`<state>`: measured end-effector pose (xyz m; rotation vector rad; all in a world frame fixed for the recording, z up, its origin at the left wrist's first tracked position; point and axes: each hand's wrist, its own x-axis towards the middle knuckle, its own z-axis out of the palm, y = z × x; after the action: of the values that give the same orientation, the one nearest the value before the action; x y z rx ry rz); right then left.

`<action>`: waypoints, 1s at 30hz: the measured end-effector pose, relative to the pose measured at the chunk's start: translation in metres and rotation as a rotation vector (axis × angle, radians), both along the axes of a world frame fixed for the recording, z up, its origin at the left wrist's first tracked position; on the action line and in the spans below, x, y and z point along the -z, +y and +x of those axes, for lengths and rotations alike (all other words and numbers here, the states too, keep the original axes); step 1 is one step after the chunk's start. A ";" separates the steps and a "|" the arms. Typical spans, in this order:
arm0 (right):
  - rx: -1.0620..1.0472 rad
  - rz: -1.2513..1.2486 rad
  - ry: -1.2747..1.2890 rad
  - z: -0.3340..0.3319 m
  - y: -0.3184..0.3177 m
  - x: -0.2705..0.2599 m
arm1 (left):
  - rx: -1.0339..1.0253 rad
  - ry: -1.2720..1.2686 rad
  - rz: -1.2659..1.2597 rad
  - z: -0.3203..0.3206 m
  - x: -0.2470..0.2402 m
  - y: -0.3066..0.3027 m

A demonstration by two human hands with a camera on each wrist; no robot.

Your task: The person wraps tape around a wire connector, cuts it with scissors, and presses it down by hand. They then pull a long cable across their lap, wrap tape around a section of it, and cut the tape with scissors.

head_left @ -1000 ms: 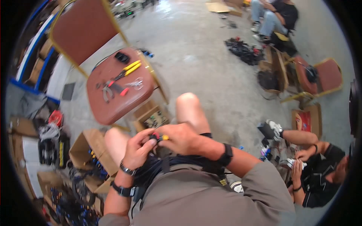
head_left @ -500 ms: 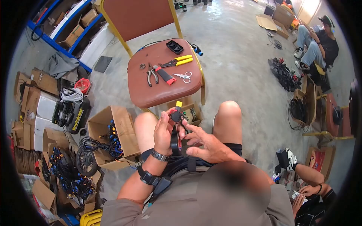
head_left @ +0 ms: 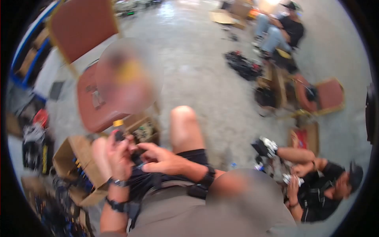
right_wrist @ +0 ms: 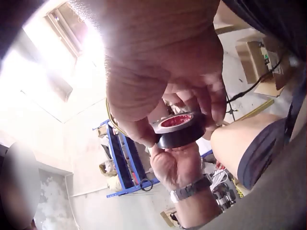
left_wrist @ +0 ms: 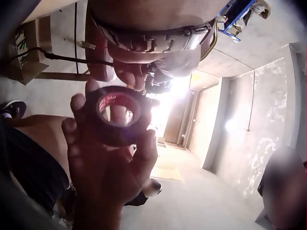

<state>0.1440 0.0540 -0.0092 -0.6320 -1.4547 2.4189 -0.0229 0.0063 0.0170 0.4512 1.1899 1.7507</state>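
In the head view, blurred by motion, the left hand (head_left: 117, 152) is curled round a black plug (head_left: 117, 133) with a yellow tip, held above the lap. The right hand (head_left: 160, 160) sits just beside it at 3 o'clock, fingers reaching toward it. A brown chair (head_left: 89, 112) stands at 11 o'clock from the hands. An open cardboard box (head_left: 69, 156) is on the floor at 9 o'clock and a smaller box (head_left: 146, 128) is at 1 o'clock. A second person (head_left: 319, 185) sits on the floor well apart at 3 o'clock.

In the left wrist view, the right hand (left_wrist: 108, 177) comes up from 6 o'clock. It grips a black tape roll (left_wrist: 117, 136) between thumb and fingers and fills the middle of the frame. The left hand (left_wrist: 132, 76) is at 12 o'clock, partly hidden behind the roll.

In the right wrist view, the right hand (right_wrist: 158, 72) covers the top and pinches the tape roll (right_wrist: 184, 136) at its fingertips. The left hand (right_wrist: 177, 167) is just below it at 6 o'clock. A blue rack (right_wrist: 122, 158) stands behind at 8 o'clock.
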 end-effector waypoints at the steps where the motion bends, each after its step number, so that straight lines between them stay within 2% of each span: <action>1: 0.006 -0.004 0.006 0.007 0.003 -0.006 | 0.024 0.055 -0.027 -0.006 -0.002 -0.006; 3: 0.080 0.045 0.018 0.016 0.005 -0.001 | 0.083 0.113 -0.044 0.002 0.000 0.005; 4: 0.090 0.037 0.034 0.023 0.009 -0.003 | 0.119 0.178 -0.136 0.000 -0.004 0.003; 6: -0.005 0.074 -0.054 0.030 0.017 -0.005 | 0.180 0.293 -0.273 -0.012 -0.012 -0.012; 7: 0.016 0.003 -0.017 0.034 0.020 -0.007 | 0.244 0.353 -0.262 -0.015 -0.007 -0.014; 8: 0.101 0.009 0.069 0.028 0.019 0.004 | 0.247 0.304 -0.272 -0.011 -0.022 -0.011; 10: 0.158 -0.155 0.146 0.033 0.016 0.009 | 0.307 0.295 -0.227 -0.020 -0.001 -0.018; 14: 0.143 -0.171 0.239 0.045 0.026 -0.014 | 0.303 0.187 -0.180 -0.003 -0.014 -0.016; 17: 0.207 -0.184 0.346 0.040 0.027 -0.024 | 0.316 0.317 -0.124 0.000 -0.003 -0.021; 21: 0.195 -0.174 0.392 0.035 0.032 -0.038 | 0.411 0.306 -0.129 0.005 -0.001 -0.020; 23: 0.226 -0.206 0.426 0.033 0.028 -0.032 | 0.424 0.549 -0.088 0.008 0.003 -0.016; 24: 0.243 -0.241 0.472 0.032 0.031 -0.029 | 0.432 0.543 -0.066 0.011 0.003 -0.009; 26: 0.265 -0.271 0.500 0.034 0.027 -0.025 | 0.446 0.312 0.017 0.015 0.001 -0.014; 28: 0.248 -0.348 0.543 0.033 0.033 -0.022 | 0.429 0.345 -0.011 0.015 0.003 -0.013; 30: 0.260 -0.338 0.520 0.034 0.032 -0.018 | 0.492 0.224 -0.071 0.016 -0.002 -0.017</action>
<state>0.1781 0.0861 0.0087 -0.2034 -0.7224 2.3860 -0.0066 -0.0107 0.0192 0.8368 1.1693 1.2542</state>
